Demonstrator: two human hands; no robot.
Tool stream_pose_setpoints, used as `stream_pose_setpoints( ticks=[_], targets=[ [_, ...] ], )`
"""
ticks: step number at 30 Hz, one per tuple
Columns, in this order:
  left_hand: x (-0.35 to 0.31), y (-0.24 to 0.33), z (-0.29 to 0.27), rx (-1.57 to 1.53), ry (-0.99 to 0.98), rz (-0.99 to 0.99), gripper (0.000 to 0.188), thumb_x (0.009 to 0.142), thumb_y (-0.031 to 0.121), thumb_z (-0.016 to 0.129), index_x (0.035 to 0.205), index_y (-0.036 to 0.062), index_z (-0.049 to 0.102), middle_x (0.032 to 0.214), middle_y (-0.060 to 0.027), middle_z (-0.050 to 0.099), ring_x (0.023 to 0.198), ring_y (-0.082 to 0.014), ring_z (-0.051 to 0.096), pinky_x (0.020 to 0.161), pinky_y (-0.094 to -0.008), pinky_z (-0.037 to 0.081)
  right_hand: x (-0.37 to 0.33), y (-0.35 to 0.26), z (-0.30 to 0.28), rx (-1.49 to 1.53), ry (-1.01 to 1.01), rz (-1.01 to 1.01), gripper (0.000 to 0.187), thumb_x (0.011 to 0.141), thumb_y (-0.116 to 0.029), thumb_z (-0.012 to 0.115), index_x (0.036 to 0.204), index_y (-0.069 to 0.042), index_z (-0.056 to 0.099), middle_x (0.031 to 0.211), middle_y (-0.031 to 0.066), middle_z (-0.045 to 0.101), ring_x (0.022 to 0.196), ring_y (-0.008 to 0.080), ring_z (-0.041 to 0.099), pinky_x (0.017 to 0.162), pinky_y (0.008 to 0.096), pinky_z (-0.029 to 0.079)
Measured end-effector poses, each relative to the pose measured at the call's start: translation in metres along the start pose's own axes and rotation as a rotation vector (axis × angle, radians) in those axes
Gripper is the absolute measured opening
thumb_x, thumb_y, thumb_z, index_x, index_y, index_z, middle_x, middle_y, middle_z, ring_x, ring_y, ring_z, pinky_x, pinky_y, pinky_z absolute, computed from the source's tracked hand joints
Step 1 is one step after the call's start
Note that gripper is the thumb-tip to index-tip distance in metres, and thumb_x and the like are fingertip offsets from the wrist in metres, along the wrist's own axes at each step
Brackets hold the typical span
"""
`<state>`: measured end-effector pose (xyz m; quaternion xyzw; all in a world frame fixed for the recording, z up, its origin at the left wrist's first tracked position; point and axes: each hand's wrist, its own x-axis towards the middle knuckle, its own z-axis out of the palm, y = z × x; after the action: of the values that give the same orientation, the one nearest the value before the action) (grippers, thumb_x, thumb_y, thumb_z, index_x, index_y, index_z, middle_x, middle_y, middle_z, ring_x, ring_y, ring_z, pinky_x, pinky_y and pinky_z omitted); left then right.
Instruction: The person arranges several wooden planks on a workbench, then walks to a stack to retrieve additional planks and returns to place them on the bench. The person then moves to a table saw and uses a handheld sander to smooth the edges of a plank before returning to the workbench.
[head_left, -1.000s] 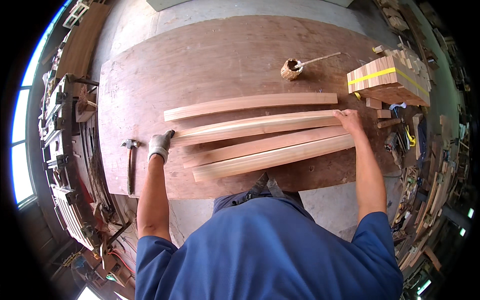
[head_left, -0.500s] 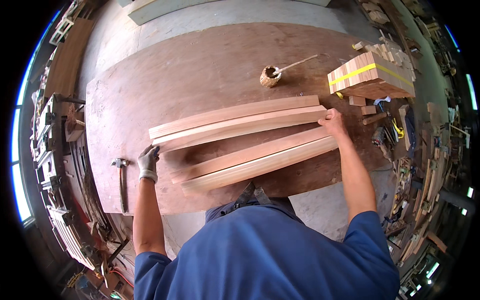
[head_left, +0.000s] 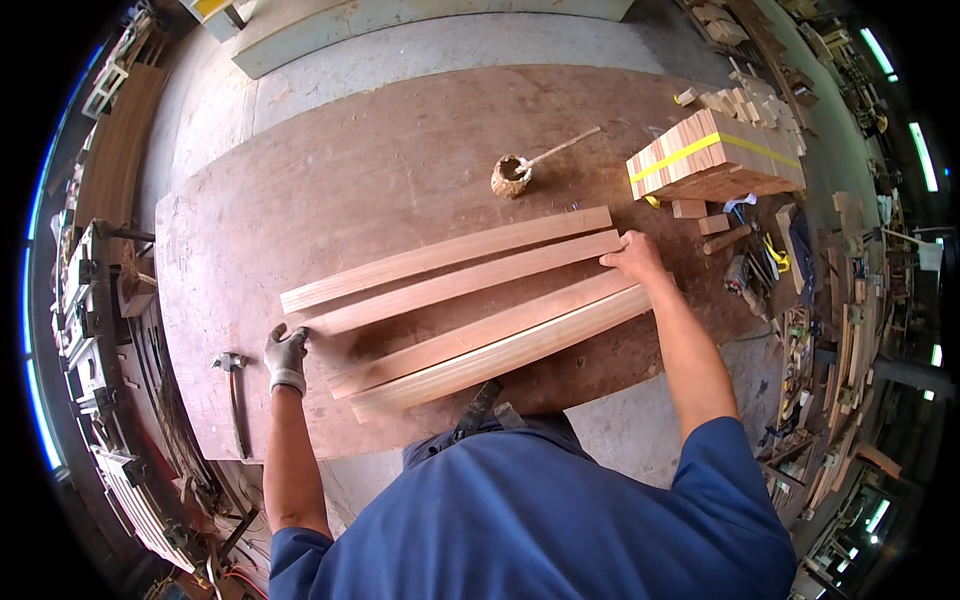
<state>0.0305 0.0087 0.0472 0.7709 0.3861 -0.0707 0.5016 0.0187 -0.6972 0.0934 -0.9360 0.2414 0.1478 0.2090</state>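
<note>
Two wooden strips lie lengthwise across the brown work table [head_left: 240, 240], a far strip [head_left: 450, 250] and a second strip [head_left: 470, 281] with a narrow dark gap between them. Closer to me lies another pair, a third strip [head_left: 490, 330] and the nearest strip [head_left: 510, 356], slightly slanted. My left hand [head_left: 286, 358], in a grey-white glove with dark fingertips, is closed at the left end of the second strip. The bare right hand [head_left: 636, 257] pinches that strip's right end. The left ends of the near pair look a little blurred.
A hammer [head_left: 233, 400] lies at the table's left edge. Beyond the strips stands a small pot [head_left: 510, 177] with a stick [head_left: 563, 149] in it. At the right are a yellow-banded stack of wood [head_left: 715, 155], small blocks [head_left: 690, 209] and hand tools [head_left: 745, 275].
The second strip has come away from the far strip, widening the gap between them, and its top face shows more. Both hands stay at its ends. The whole view has shifted slightly.
</note>
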Motion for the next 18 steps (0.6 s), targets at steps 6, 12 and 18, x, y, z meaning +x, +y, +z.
stream_pose_setpoints(
  ticks=[6,12,18],
  targets=[
    [0.015,0.03,0.011,-0.101,-0.166,-0.05,0.061,0.087,0.012,0.071,0.145,0.0202,0.053,0.115,0.0023,0.066,0.095,-0.0136,0.062,0.081,-0.0346,0.052,0.015,-0.028,0.0,0.047,0.005,-0.007,0.083,0.063,-0.026,0.094,0.131,0.003,0.057,0.126,0.0231,0.066,0.12,0.0341,0.062,0.102,0.0402,0.05],
    [0.01,0.065,0.021,-0.001,-0.129,-0.113,0.036,0.085,0.021,0.075,0.119,0.0151,0.07,0.098,0.0013,0.067,0.084,-0.0131,0.06,0.065,-0.0306,0.05,0.015,-0.042,-0.008,0.065,-0.088,-0.055,0.11,0.059,-0.021,0.096,0.15,0.005,0.039,0.141,0.0258,0.057,0.133,0.0347,0.054,0.112,0.0402,0.044],
    [-0.012,0.056,0.005,0.177,-0.111,-0.04,0.027,0.083,0.03,0.079,0.1,0.0092,0.075,0.08,-0.001,0.068,0.062,-0.0141,0.06,0.052,-0.0275,0.049,-0.014,-0.043,-0.031,-0.114,-0.201,-0.065,0.095,0.059,-0.028,0.096,0.135,0.008,0.052,0.129,0.028,0.063,0.124,0.0388,0.06,0.106,0.0418,0.049]
  ],
)
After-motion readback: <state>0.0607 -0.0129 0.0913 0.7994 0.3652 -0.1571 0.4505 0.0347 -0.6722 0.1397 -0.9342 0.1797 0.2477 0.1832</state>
